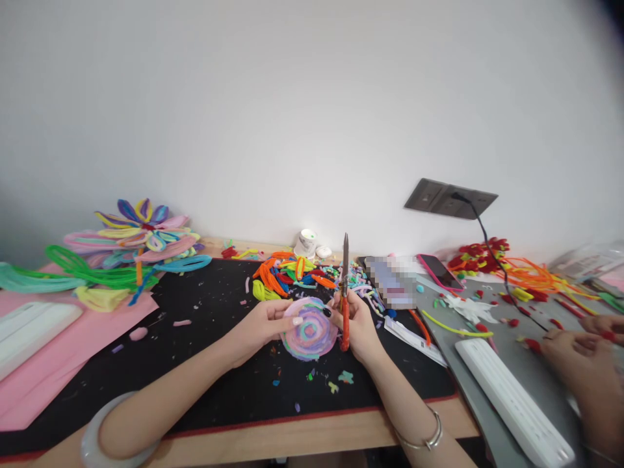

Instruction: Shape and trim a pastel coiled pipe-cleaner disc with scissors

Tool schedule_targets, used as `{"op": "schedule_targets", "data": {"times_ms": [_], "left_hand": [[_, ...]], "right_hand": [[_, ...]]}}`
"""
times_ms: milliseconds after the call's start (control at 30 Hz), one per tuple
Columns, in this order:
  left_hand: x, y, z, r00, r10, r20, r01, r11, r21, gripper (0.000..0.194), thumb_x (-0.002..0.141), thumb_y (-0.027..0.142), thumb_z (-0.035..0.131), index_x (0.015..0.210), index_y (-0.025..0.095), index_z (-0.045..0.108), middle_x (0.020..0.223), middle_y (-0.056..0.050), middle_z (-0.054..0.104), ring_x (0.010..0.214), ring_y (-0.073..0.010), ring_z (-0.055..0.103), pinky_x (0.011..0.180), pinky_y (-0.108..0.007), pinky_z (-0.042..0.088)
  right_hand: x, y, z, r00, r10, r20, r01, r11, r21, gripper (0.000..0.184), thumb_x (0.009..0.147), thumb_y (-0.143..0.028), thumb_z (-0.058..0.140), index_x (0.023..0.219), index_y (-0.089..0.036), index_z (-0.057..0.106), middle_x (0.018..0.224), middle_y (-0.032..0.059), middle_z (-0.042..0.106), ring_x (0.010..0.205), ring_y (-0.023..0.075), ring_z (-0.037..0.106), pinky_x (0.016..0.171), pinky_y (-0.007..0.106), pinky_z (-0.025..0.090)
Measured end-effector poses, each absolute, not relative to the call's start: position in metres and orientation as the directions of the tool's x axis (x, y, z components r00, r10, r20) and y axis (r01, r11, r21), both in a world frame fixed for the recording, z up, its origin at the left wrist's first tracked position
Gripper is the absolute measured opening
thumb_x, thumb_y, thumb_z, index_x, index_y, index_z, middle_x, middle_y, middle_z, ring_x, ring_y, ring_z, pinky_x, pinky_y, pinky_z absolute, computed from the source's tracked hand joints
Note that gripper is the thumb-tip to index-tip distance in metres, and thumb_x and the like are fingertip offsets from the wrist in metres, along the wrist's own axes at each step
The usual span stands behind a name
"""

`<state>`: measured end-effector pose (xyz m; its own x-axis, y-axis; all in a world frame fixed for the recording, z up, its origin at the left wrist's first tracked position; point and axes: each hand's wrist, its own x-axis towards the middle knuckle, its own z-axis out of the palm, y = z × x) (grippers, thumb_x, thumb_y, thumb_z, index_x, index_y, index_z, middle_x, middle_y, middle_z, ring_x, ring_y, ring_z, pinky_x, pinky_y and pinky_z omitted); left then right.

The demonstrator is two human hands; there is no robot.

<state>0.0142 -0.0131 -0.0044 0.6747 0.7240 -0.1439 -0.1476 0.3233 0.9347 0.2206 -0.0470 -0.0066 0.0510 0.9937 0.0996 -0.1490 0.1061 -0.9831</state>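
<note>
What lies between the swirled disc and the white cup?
In the head view, a pile of colorful fuzzy strips lies between disc and cup.

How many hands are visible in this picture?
4: left hand on the swirled disc; right hand with scissors, touching the disc; co-worker's nearer hand and farther hand, far right.

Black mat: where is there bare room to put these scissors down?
Mostly bare: the patch between the pink sheet and the left forearm, and the front strip between both forearms, along the red edging; scraps dot both. Crowded: behind the spiral disc, where fuzzy stems heap, and around the lit phone.
</note>
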Motion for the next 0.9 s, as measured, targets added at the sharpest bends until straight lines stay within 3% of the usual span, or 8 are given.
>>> {"op": "schedule_targets", "data": {"times_ms": [133, 300, 433, 500, 633, 700, 900], "left_hand": [[0.014, -0.012, -0.010, 0.571, 0.818, -0.069, -0.092, 0.148, 0.985, 0.034, 0.078, 0.039, 0.069, 0.101, 0.014, 0.070, 0.089, -0.007, 0.075, 0.082, -0.0216, 0.069, 0.072, -0.029, 0.054], [0.013, -0.016, -0.006, 0.470, 0.863, 0.184, -0.063, -0.175, 0.983, 0.037, 0.074, 0.024, 0.071, 0.109, 0.019, 0.061, 0.105, -0.009, 0.072, 0.091, -0.0223, 0.069, 0.078, -0.031, 0.054], [0.013, -0.014, -0.006, 0.444, 0.828, 0.342, 0.051, -0.405, 0.913, 0.010, 0.073, 0.018, 0.068, 0.083, 0.019, 0.070, 0.098, -0.008, 0.074, 0.095, -0.0228, 0.067, 0.088, -0.034, 0.051], [0.014, -0.012, -0.008, 0.425, 0.844, 0.328, 0.016, -0.369, 0.929, 0.004, 0.071, 0.018, 0.070, 0.075, 0.019, 0.071, 0.092, -0.006, 0.075, 0.092, -0.0225, 0.068, 0.087, -0.033, 0.052], [0.017, -0.011, -0.011, 0.434, 0.890, 0.138, -0.099, -0.105, 0.990, 0.013, 0.065, 0.023, 0.075, 0.077, 0.019, 0.071, 0.089, -0.005, 0.076, 0.083, -0.0221, 0.071, 0.076, -0.032, 0.056], [0.016, -0.011, -0.009, 0.441, 0.893, 0.086, -0.085, -0.054, 0.995, 0.012, 0.063, 0.025, 0.075, 0.072, 0.019, 0.072, 0.088, -0.005, 0.077, 0.081, -0.0224, 0.071, 0.075, -0.033, 0.057], [0.014, -0.011, 0.000, 0.393, 0.904, 0.167, 0.033, -0.195, 0.980, 0.008, 0.066, 0.026, 0.071, 0.062, 0.019, 0.071, 0.077, -0.005, 0.075, 0.078, -0.0215, 0.070, 0.076, -0.031, 0.054]], "right_hand": [[0.220, -0.048, -0.004, 0.014, 0.995, 0.100, -0.112, 0.101, -0.989, 0.030, 0.062, -0.016, 0.077, 0.077, -0.020, 0.051, 0.071, -0.0046, 0.057, 0.058, 0.0077, 0.048, 0.053, 0.018, 0.037], [0.216, -0.049, -0.004, -0.032, 0.996, 0.082, -0.072, 0.079, -0.994, 0.029, 0.063, -0.017, 0.076, 0.075, -0.019, 0.050, 0.068, -0.0053, 0.056, 0.057, 0.0076, 0.048, 0.053, 0.018, 0.037], [0.212, -0.049, -0.004, -0.064, 0.996, 0.063, -0.063, 0.059, -0.996, 0.029, 0.063, -0.017, 0.076, 0.076, -0.019, 0.050, 0.068, -0.0053, 0.055, 0.056, 0.0074, 0.047, 0.052, 0.018, 0.037], [0.212, -0.049, -0.004, -0.056, 0.997, 0.057, -0.059, 0.054, -0.997, 0.031, 0.062, -0.018, 0.077, 0.075, -0.019, 0.049, 0.068, -0.0053, 0.054, 0.057, 0.0077, 0.047, 0.053, 0.019, 0.037], [0.213, -0.049, -0.004, -0.034, 0.998, 0.058, -0.044, 0.057, -0.997, 0.031, 0.062, -0.020, 0.077, 0.075, -0.019, 0.049, 0.068, -0.0052, 0.054, 0.057, 0.0084, 0.047, 0.054, 0.020, 0.038], [0.214, -0.050, -0.004, -0.026, 0.998, 0.064, -0.041, 0.063, -0.997, 0.031, 0.062, -0.019, 0.077, 0.075, -0.019, 0.050, 0.068, -0.0052, 0.055, 0.058, 0.0088, 0.048, 0.055, 0.020, 0.038], [0.211, -0.050, -0.003, -0.053, 0.996, 0.067, -0.054, 0.064, -0.996, 0.030, 0.062, -0.017, 0.077, 0.075, -0.019, 0.050, 0.068, -0.0055, 0.055, 0.058, 0.0081, 0.048, 0.055, 0.019, 0.038]]}}
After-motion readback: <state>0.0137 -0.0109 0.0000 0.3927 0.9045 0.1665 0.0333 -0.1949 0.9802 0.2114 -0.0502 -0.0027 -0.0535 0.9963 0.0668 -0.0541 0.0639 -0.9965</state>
